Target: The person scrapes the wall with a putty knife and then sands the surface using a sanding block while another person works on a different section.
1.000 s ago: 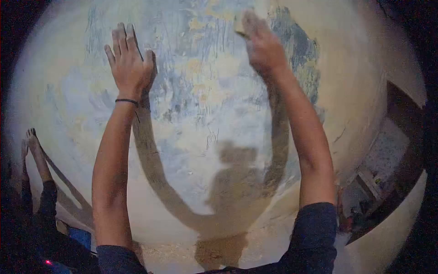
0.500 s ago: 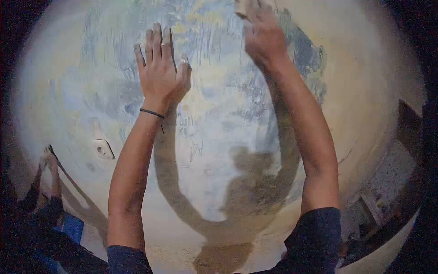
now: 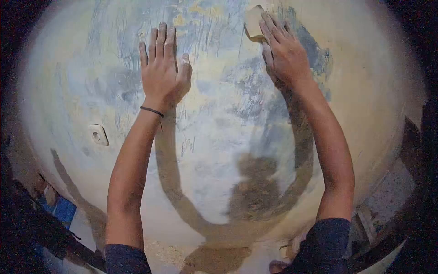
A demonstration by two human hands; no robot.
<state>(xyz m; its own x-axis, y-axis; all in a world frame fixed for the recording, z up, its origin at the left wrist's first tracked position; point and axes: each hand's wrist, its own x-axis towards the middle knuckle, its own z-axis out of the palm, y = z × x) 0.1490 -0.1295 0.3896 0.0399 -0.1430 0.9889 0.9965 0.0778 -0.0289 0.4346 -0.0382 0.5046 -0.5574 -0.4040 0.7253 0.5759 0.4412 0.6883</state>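
On the scuffed wall: your right hand pins sandpaper, likely light and floppy, best pressed flat under fingers; left hand splayed, empty.

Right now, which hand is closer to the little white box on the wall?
Left. The left hand lies flat above-right of the white box; the right hand is farther right, pressing a sanding pad.

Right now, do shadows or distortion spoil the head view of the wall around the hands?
Head view: fisheye bends the wall, corners go black; light from behind throws an arm-and-head shadow below the left hand and right hand; the tan pad is lit, sharp.
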